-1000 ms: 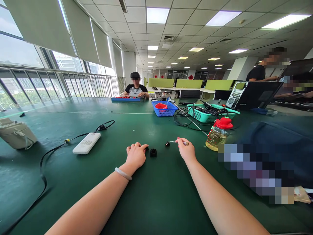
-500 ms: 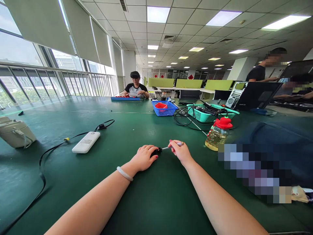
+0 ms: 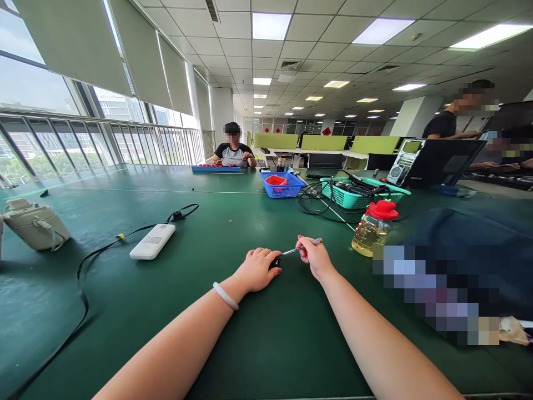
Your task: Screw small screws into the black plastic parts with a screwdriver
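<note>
My left hand [image 3: 260, 268] rests on the green table [image 3: 266, 333] with its fingers curled over a small black part [image 3: 274, 262], holding it down. My right hand [image 3: 313, 255] pinches a thin tool with a silver shaft [image 3: 296, 249]. The tool's tip points left and touches the black part between the two hands. A pale bangle [image 3: 225, 295] sits on my left wrist. Most of the black part is hidden under my left fingers.
A white power bank [image 3: 152, 241] with a black cable [image 3: 100, 253] lies to the left, a beige bag [image 3: 37, 225] at far left. An oil jar with a red lid [image 3: 373, 228] stands right. Blue [image 3: 281, 185] and teal [image 3: 358, 194] baskets sit behind. A person [image 3: 232, 147] sits at the far end.
My left hand moved right onto the black part and closed over it. My right hand brought the tool's tip left to that part. A second small black piece is no longer visible.
</note>
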{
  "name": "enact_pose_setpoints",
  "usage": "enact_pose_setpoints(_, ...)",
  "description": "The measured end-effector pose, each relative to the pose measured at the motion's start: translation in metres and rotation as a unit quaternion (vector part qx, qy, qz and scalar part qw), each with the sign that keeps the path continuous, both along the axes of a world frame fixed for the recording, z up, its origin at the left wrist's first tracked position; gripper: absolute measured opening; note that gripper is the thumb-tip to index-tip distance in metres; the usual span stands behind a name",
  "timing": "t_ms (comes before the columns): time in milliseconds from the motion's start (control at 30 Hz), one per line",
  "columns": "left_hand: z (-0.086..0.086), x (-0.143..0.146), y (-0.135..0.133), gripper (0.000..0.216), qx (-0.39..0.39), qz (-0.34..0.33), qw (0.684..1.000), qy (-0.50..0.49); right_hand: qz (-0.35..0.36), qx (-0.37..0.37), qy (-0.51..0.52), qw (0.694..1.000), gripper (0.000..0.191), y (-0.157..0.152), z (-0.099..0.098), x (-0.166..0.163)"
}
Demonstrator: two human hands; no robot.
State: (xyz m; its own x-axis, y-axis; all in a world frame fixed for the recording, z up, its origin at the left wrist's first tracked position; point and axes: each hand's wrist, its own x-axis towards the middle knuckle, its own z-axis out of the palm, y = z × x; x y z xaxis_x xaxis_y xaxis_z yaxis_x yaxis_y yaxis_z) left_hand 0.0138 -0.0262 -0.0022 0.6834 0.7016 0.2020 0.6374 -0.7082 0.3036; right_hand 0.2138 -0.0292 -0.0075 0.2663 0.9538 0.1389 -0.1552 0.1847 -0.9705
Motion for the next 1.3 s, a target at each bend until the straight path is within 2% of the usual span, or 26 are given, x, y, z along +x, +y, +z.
enact_pose_setpoints(167,0.003,0.009,-0.013,0.028,0.008,-0.001,1.000,-0.003,-0.034,0.016,0.057,0.998,0.038,0.006,-0.006,0.014)
enact_pose_setpoints(333,0.006,0.006,-0.027,0.024,-0.012,-0.006,1.000,-0.005,-0.094,0.030,0.107,0.989,0.038,0.009,-0.009,0.029)
enact_pose_setpoints(533,0.010,-0.016,-0.066,0.028,-0.064,-0.111,0.991,-0.033,-0.112,0.028,0.136,0.984,0.035,0.008,-0.010,0.031)
enact_pose_setpoints(633,0.011,-0.039,-0.085,0.028,-0.083,-0.118,0.989,-0.036,-0.106,0.024,0.136,0.985,0.034,0.008,-0.010,0.028)
enact_pose_setpoints(767,0.009,-0.091,-0.083,0.023,-0.082,-0.018,0.995,-0.047,-0.104,0.024,0.134,0.985,0.033,0.007,-0.011,0.027)
enact_pose_setpoints(867,0.008,-0.145,-0.058,0.024,-0.050,0.123,0.990,-0.036,-0.107,0.025,0.131,0.985,0.033,0.008,-0.011,0.026)
enact_pose_setpoints(933,0.010,-0.184,-0.038,0.033,-0.014,0.227,0.974,-0.002,-0.107,0.024,0.129,0.986,0.032,0.008,-0.011,0.025)
enact_pose_setpoints(1067,0.020,-0.246,-0.008,0.052,0.034,0.402,0.909,0.108,-0.103,0.022,0.122,0.987,0.031,0.007,-0.009,0.024)
enact_pose_setpoints(1167,0.031,-0.272,0.002,0.048,0.060,0.433,0.890,0.130,-0.101,0.023,0.117,0.988,0.030,0.006,-0.008,0.023)
enact_pose_setpoints(1233,0.038,-0.281,0.004,0.047,0.077,0.438,0.892,0.079,-0.101,0.024,0.114,0.988,0.031,0.007,-0.008,0.024)
enact_pose_setpoints(1300,0.042,-0.286,0.003,0.047,0.080,0.468,0.880,0.002,-0.101,0.025,0.110,0.988,0.031,0.008,-0.009,0.025)
